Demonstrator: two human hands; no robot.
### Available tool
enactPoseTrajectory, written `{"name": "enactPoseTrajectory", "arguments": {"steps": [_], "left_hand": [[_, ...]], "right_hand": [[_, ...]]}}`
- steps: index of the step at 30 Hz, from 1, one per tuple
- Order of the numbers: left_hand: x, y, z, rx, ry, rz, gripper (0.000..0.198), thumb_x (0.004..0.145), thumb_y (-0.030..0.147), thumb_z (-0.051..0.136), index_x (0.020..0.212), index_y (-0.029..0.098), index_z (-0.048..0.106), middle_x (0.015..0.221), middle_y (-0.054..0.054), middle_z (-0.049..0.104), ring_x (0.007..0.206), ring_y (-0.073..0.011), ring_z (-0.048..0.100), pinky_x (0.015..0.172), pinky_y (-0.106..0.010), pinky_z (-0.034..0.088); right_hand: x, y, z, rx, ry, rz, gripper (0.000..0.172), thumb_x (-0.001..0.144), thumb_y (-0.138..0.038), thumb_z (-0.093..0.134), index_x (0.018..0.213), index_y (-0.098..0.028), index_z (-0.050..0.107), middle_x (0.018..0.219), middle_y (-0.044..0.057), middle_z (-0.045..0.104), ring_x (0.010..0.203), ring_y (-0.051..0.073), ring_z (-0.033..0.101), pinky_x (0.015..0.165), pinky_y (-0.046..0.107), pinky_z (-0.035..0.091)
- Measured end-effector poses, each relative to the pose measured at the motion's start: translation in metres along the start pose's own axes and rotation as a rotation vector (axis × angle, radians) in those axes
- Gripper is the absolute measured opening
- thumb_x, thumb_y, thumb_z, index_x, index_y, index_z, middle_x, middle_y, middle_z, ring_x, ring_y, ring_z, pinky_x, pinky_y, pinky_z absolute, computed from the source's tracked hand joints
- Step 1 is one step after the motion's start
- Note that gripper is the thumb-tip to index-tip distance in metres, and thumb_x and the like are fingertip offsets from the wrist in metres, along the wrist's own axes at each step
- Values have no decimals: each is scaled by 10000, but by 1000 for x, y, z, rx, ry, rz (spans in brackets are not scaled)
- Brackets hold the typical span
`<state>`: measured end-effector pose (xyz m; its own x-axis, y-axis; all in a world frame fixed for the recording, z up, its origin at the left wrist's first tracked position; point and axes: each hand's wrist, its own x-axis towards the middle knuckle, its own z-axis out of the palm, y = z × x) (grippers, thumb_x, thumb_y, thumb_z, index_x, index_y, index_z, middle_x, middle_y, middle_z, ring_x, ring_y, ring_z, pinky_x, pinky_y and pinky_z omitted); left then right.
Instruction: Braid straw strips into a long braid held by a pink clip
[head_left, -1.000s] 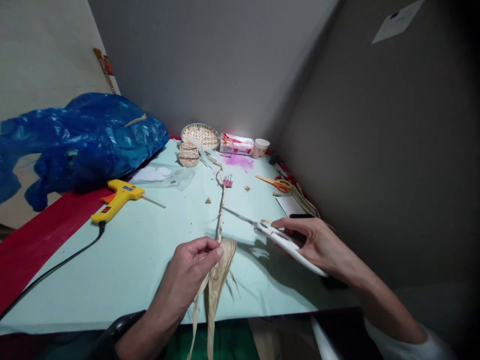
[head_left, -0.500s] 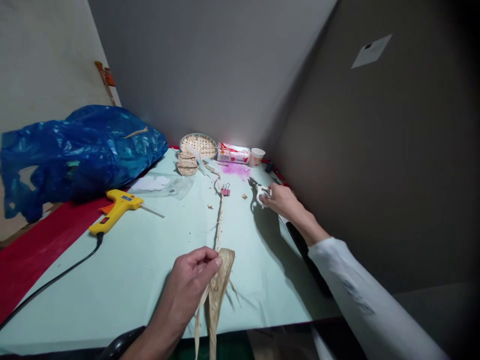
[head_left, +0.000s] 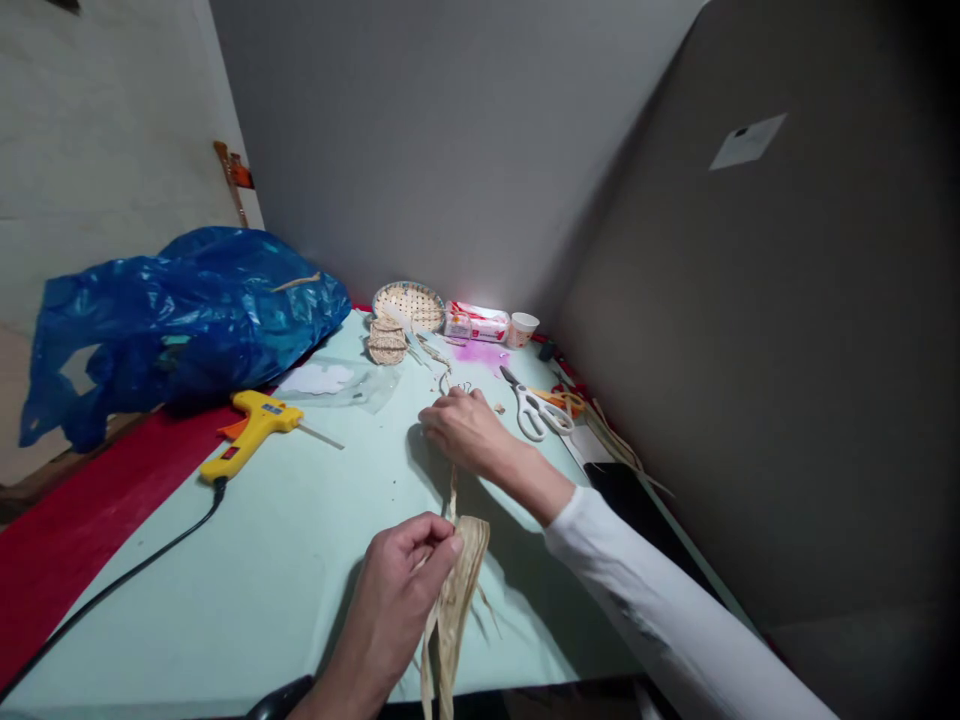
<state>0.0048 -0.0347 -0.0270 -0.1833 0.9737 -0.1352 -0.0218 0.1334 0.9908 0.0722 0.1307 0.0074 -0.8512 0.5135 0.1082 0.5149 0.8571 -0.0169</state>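
My left hand (head_left: 409,580) is closed in a pinch on the near end of a thin braid (head_left: 453,492) of pale plant fibre. Wide, dry, straw-coloured strips (head_left: 465,575) fan out from this pinch and hang toward the table's front edge. Farther up the braid, my right hand (head_left: 469,430) reaches over it with curled fingers. Its fingertips are hidden below the hand. Wire handles of a binder clip (head_left: 465,387) stick out just behind it. White-handled scissors (head_left: 534,408) lie slightly spread on the table, right of my right hand.
On the left are a yellow glue gun (head_left: 251,435) with its cord and a blue plastic bag (head_left: 187,310). A shallow woven basket (head_left: 409,303), small woven pieces (head_left: 387,342), a red-and-white packet (head_left: 477,322) and a paper cup (head_left: 522,330) stand at the back. Orange-handled scissors (head_left: 566,400) lie right.
My right hand has let go of the white scissors, leaving them on the table, and moved left over the braid by the clip. My left hand keeps its pinch. The view has shifted slightly.
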Motion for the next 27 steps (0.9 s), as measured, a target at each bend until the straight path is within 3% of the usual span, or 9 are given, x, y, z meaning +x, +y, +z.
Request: {"name": "enactPoseTrajectory", "arguments": {"steps": [4, 7, 8, 11, 12, 14, 18, 22, 27], "left_hand": [[0, 1, 0, 25, -3, 6, 245, 775, 391, 594, 674, 168, 592, 647, 16, 514, 642, -143, 471, 605, -231, 367], [0, 2, 0, 5, -8, 8, 249, 774, 396, 592, 667, 170, 585, 636, 21, 499, 629, -139, 459, 592, -230, 358], [0, 3, 0, -4, -7, 7, 250, 772, 395, 594, 659, 172, 583, 629, 23, 493, 624, -138, 456, 587, -230, 356], [-1, 4, -1, -13, -3, -1, 248, 769, 393, 601, 659, 171, 587, 617, 28, 486, 612, -134, 450, 578, -226, 349], [-2, 4, -1, -12, -1, -4, 250, 768, 396, 605, 665, 169, 589, 616, 30, 486, 606, -130, 445, 574, -225, 345], [-2, 4, -1, -16, 1, -12, 257, 765, 406, 615, 674, 166, 588, 615, 33, 492, 599, -126, 443, 569, -223, 342], [-3, 2, 0, -71, -20, -39, 259, 751, 417, 637, 705, 165, 594, 621, 27, 539, 601, -134, 487, 571, -226, 371], [-3, 2, 0, -122, -31, -46, 251, 744, 405, 647, 712, 163, 589, 626, 24, 568, 600, -132, 508, 569, -220, 395], [-1, -1, -1, -71, -15, -12, 247, 763, 398, 637, 692, 168, 583, 584, 45, 538, 555, -109, 475, 539, -206, 372]], "right_hand": [[5, -5, 3, 24, 5, 14, 227, 813, -21, 447, 900, -111, 635, 905, 116, 647, 846, 202, 568, 801, 329, 356], [-27, 7, -36, 144, 39, -6, 226, 839, -60, 440, 980, -131, 602, 955, 67, 638, 845, 147, 563, 747, 248, 388], [-44, 13, -55, 316, 44, -39, 194, 874, -110, 439, 979, -132, 601, 930, 53, 636, 823, 139, 560, 744, 242, 401], [-99, 23, -100, 607, -310, -124, 185, 903, -267, 504, 893, -165, 658, 864, 33, 649, 788, 154, 573, 748, 264, 428], [-114, 22, -105, 622, -317, -93, 183, 892, -288, 539, 882, -167, 675, 898, 44, 658, 827, 165, 579, 779, 273, 425], [-136, 12, -96, 646, -166, 75, 216, 896, -331, 546, 861, -166, 682, 875, 51, 656, 816, 168, 575, 759, 270, 423], [-139, -30, -33, 834, 17, 381, 304, 855, -458, 591, 920, -168, 658, 747, 17, 629, 650, 136, 527, 594, 235, 388], [-126, -56, 10, 1000, 97, 416, 375, 831, -501, 604, 716, -147, 557, 618, -26, 483, 579, 104, 413, 521, 217, 317], [-127, -49, 14, 1263, 158, 406, 356, 833, -491, 603, 785, -140, 569, 696, -6, 510, 648, 115, 444, 594, 220, 358]]}}
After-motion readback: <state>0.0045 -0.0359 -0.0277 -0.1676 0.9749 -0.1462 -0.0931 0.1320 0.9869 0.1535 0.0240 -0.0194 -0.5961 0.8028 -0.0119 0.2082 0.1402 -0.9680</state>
